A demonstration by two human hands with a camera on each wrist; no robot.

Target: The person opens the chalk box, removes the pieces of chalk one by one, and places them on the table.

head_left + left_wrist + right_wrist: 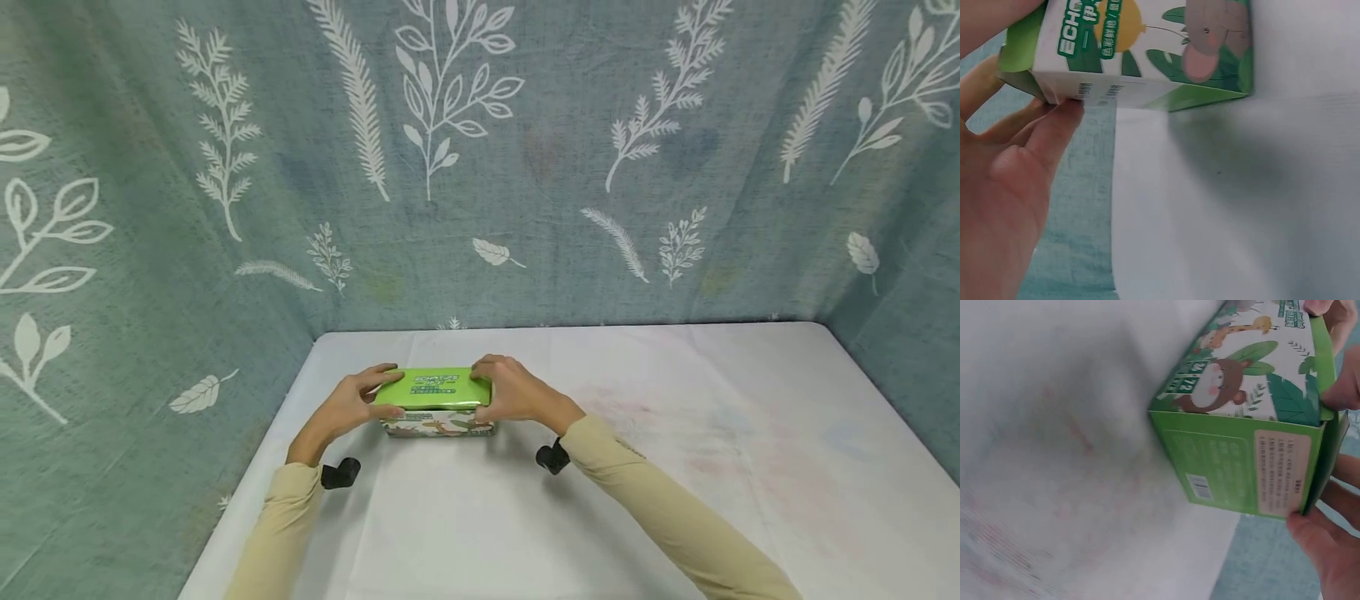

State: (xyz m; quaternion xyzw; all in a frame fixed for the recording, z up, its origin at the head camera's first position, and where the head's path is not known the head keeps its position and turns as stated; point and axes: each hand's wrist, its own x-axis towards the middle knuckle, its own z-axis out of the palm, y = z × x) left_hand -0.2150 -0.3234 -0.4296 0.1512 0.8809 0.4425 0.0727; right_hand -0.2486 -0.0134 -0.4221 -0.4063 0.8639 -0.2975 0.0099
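A cardboard box (437, 423) with a bright green lid (433, 387) stands on the white table. Cartoon animals cover its front: an elephant (1210, 37) shows in the left wrist view, a monkey (1213, 387) in the right wrist view. My left hand (351, 407) grips the left end of the lid, thumb at the front corner and fingers along the top edge. At the opposite end my right hand (517, 392) pinches the lid the same way. A narrow dark gap runs under the lid's edge in the right wrist view. What is inside the box is hidden.
White cloth covers the table (660, 467), with faint coloured stains on the right. A green leaf-patterned curtain (555, 242) hangs behind and at both sides. Black wrist devices sit on the left wrist (341, 473) and right wrist (553, 457).
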